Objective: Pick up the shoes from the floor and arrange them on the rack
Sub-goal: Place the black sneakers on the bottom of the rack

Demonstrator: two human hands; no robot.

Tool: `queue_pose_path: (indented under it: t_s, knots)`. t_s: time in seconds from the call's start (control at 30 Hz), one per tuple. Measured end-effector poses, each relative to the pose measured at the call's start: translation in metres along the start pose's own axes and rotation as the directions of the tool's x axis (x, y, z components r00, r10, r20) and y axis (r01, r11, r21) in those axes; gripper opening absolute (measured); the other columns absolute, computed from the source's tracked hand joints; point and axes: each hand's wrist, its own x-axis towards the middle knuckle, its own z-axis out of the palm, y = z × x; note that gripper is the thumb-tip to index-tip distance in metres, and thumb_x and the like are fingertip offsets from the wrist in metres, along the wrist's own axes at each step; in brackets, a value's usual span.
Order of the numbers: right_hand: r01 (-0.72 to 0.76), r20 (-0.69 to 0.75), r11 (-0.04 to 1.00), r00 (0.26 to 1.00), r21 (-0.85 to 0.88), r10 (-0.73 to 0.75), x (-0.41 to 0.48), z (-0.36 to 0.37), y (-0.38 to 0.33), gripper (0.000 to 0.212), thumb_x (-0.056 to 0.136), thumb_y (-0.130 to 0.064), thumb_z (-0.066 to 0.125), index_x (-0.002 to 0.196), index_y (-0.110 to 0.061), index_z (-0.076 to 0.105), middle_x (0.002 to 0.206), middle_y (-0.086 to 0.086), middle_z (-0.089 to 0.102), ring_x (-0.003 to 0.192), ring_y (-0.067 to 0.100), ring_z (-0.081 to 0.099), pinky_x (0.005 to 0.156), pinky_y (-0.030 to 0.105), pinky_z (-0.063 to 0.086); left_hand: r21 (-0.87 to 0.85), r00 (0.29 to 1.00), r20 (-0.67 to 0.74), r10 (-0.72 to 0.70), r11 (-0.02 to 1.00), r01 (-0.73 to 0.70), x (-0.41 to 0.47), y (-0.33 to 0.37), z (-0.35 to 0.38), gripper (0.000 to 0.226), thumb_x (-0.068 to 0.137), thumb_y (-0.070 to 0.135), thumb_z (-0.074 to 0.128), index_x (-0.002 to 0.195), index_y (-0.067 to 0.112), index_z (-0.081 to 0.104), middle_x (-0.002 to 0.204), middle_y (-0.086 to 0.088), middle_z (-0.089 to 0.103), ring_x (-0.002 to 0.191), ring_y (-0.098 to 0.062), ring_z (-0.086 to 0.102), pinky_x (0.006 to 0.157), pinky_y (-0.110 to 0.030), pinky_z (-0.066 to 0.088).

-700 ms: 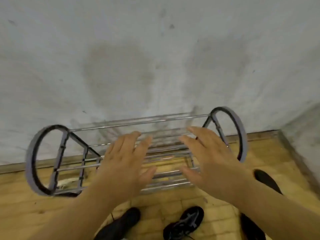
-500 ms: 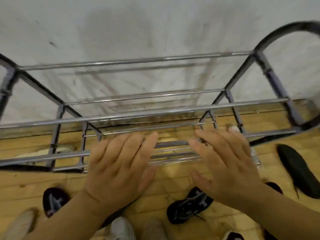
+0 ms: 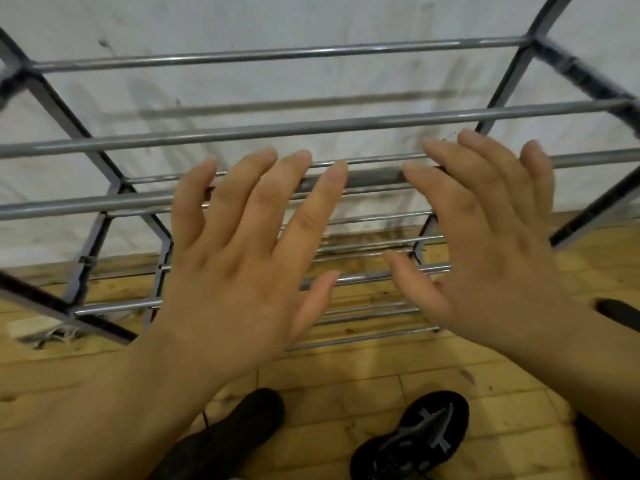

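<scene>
grey metal tubes make up the shoe rack (image 3: 311, 128), a frame of long round rails set between dark angled end pieces. it stands on the yellowish wooden plank floor (image 3: 346, 372) against a scuffed white wall (image 3: 242, 22), and its rails run across nearly the whole width of the head view.

both hands are raised in front of the rack, backs towards the camera. the left hand (image 3: 239, 271) has straight, spread fingers with the thumb out to the side, and it grips nothing. the right hand (image 3: 491, 244) is just beside it and likewise flat, fingers extended and slightly apart, thumb pointing inward, also without a hold on anything. the fingertips of both overlap the middle rails, but whether they touch the metal or hover above it cannot be told.

the shoes are down on the floor on the near side of the rack. a black sneaker with grey straps and laces (image 3: 415, 441) lies below the right hand, toe pointing up and to the right. a plain dark shoe (image 3: 235, 434) lies near it on the left, partly hidden by the left forearm. another black shoe (image 3: 620, 311) shows at the right edge, beyond the right wrist. a whitish object with loose laces (image 3: 38, 329) lies under the rack's left end, too blurred to identify.
</scene>
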Motion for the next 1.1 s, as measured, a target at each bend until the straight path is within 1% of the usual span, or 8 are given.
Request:
queue_pose_path:
  t_s: [0.2, 0.4, 0.47, 0.57, 0.63, 0.73, 0.87, 1.1]
  knots:
    - [-0.025, 0.074, 1.0, 0.997, 0.014, 0.024, 0.002, -0.018, -0.018, 0.073, 0.087, -0.043, 0.067, 0.151, -0.013, 0.048, 0.159, 0.014, 0.043, 0.151, 0.038, 0.032, 0.12, 0.066, 0.018, -0.037, 0.998, 0.063, -0.014, 0.999, 0.016, -0.001, 0.015, -0.017, 0.082, 0.09, 0.054, 0.058, 0.157, 0.011, 0.038, 0.154, -0.022, 0.045, 0.145, -0.043, 0.037, 0.12, -0.067, 0.019]
    - [0.131, 0.229, 0.968, 0.957, 0.213, -0.18, -0.079, -0.008, -0.031, 0.07, 0.086, -0.03, 0.072, 0.15, -0.012, 0.052, 0.162, 0.018, 0.036, 0.153, 0.037, 0.03, 0.118, 0.06, 0.031, -0.243, 0.994, 0.031, 0.102, 0.966, -0.092, -0.063, 0.05, -0.004, 0.066, 0.087, 0.041, 0.066, 0.145, 0.01, 0.059, 0.146, -0.022, 0.055, 0.136, -0.044, 0.049, 0.111, -0.061, 0.037]
    - [0.078, 0.546, 0.967, 0.813, 0.241, -0.202, -0.137, 0.016, -0.025, 0.077, 0.085, -0.039, 0.07, 0.153, -0.021, 0.04, 0.165, 0.013, 0.032, 0.153, 0.035, 0.027, 0.118, 0.057, 0.033, -0.336, 0.957, 0.259, 0.126, 0.941, -0.033, -0.105, 0.066, 0.025, 0.068, 0.085, 0.048, 0.063, 0.144, 0.016, 0.056, 0.147, -0.016, 0.054, 0.13, -0.039, 0.053, 0.103, -0.057, 0.045]
    - [-0.04, 0.931, 0.987, 0.339, 0.155, -0.133, -0.213, 0.056, -0.009, 0.093, 0.09, -0.055, 0.061, 0.161, -0.033, 0.004, 0.172, 0.008, 0.003, 0.157, 0.035, 0.006, 0.125, 0.055, 0.016, -0.38, 0.759, 0.632, 0.16, 0.917, 0.122, -0.16, 0.1, 0.072, 0.075, 0.082, 0.061, 0.058, 0.146, 0.022, 0.047, 0.146, -0.006, 0.042, 0.126, -0.033, 0.058, 0.099, -0.048, 0.051]
    - [0.004, 0.99, 0.996, 0.104, 0.09, -0.09, -0.248, 0.081, 0.003, 0.104, 0.089, -0.059, 0.062, 0.162, -0.035, -0.009, 0.172, 0.005, -0.009, 0.157, 0.037, -0.003, 0.124, 0.055, 0.01, -0.394, 0.577, 0.791, 0.205, 0.892, 0.223, -0.184, 0.132, 0.102, 0.082, 0.091, 0.063, 0.053, 0.158, 0.022, 0.03, 0.161, -0.006, 0.027, 0.147, -0.034, 0.036, 0.116, -0.048, 0.034]
    - [0.072, 0.997, 0.997, -0.076, -0.004, 0.01, -0.283, 0.112, 0.022, 0.122, 0.082, -0.058, 0.075, 0.16, -0.038, -0.017, 0.171, 0.002, -0.008, 0.155, 0.043, 0.0, 0.12, 0.061, 0.022, -0.395, 0.341, 0.9, 0.272, 0.84, 0.372, -0.208, 0.181, 0.145, 0.091, 0.091, 0.067, 0.058, 0.161, 0.026, 0.016, 0.166, -0.005, 0.02, 0.155, -0.032, 0.017, 0.122, -0.047, 0.025]
    - [0.011, 0.999, 0.999, -0.016, -0.05, 0.05, -0.314, 0.134, 0.03, 0.109, 0.088, -0.06, 0.068, 0.16, -0.04, -0.01, 0.169, 0.003, 0.005, 0.15, 0.043, 0.016, 0.115, 0.057, 0.034, -0.337, 0.255, 0.935, 0.245, 0.837, 0.432, -0.239, 0.227, 0.182, 0.102, 0.089, 0.063, 0.062, 0.163, 0.023, 0.003, 0.163, -0.009, 0.022, 0.153, -0.035, 0.017, 0.121, -0.049, 0.03]
    - [0.03, 0.988, 1.0, 0.157, -0.003, -0.001, -0.31, 0.111, 0.037, 0.1, 0.082, -0.076, 0.053, 0.159, -0.037, 0.002, 0.156, 0.007, 0.029, 0.129, 0.038, 0.039, 0.102, 0.053, 0.044, -0.343, 0.362, 0.914, 0.185, 0.829, 0.442, -0.242, 0.219, 0.184, 0.098, 0.09, 0.052, 0.068, 0.162, 0.029, 0.006, 0.156, -0.002, 0.034, 0.14, -0.029, 0.037, 0.116, -0.043, 0.037]
